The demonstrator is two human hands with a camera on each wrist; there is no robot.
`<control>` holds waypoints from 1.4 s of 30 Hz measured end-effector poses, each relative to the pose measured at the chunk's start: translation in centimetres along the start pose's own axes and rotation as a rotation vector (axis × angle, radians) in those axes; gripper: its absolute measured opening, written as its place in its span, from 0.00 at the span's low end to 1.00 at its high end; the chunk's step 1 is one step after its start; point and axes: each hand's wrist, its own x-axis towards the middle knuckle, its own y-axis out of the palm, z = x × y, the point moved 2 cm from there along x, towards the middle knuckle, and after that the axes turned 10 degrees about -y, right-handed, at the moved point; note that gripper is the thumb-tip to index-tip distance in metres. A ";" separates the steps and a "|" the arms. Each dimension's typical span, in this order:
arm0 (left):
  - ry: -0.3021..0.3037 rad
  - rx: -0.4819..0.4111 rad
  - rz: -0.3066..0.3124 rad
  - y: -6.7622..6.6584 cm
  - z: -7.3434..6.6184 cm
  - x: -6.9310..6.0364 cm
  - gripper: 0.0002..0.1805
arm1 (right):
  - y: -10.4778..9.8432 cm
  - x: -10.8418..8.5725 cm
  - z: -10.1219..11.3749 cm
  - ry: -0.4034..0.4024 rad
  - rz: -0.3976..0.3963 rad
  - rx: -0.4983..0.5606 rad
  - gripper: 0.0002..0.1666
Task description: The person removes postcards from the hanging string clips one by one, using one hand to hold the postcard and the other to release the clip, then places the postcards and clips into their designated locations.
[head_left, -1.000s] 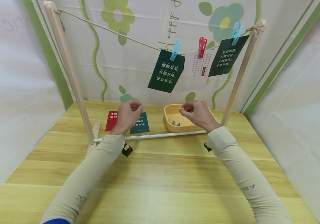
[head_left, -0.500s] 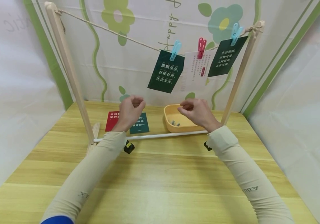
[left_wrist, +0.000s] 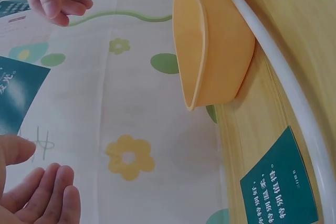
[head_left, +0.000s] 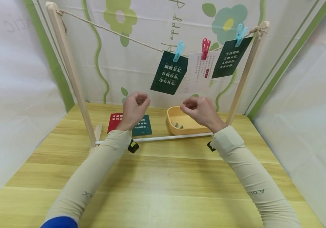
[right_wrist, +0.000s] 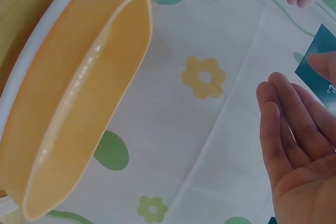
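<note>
Green clipped card (head_left: 169,73) begins "做颗星星"

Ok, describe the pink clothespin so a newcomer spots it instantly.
Find the wooden frame with rope strung across its top. Three cards hang toward the rope's right end. The pink clothespin grips the middle, white card; the clothespins either side are light blue.

Glossy plastic clothespins (head_left: 179,52) are gleaming against smooth paper cards (head_left: 169,74) and a rough, twisted-fibre rope (head_left: 105,29) between smooth wooden posts (head_left: 65,47), while a plastic tray (right_wrist: 58,66) is catching light and matt cloth sleeves (head_left: 95,172) are creasing.
</note>
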 end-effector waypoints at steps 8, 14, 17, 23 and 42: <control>0.027 -0.034 -0.020 0.1 -0.8 0.4 0.19 | -0.3 0.3 0.5 -0.039 -0.019 0.005 0.11; 0.044 -0.060 -0.023 0.3 -1.3 0.9 0.20 | -0.3 0.3 0.7 -0.034 -0.013 0.020 0.11; 0.058 -0.063 -0.025 0.4 -1.5 1.1 0.20 | -0.4 0.4 0.8 -0.032 -0.013 0.024 0.11; 0.080 -0.069 -0.031 0.6 -1.9 1.4 0.19 | -0.6 0.5 1.2 -0.038 -0.017 0.026 0.11; 0.106 -0.166 -0.073 0.4 -2.2 1.7 0.12 | -1.4 1.0 1.9 -0.052 -0.039 0.042 0.11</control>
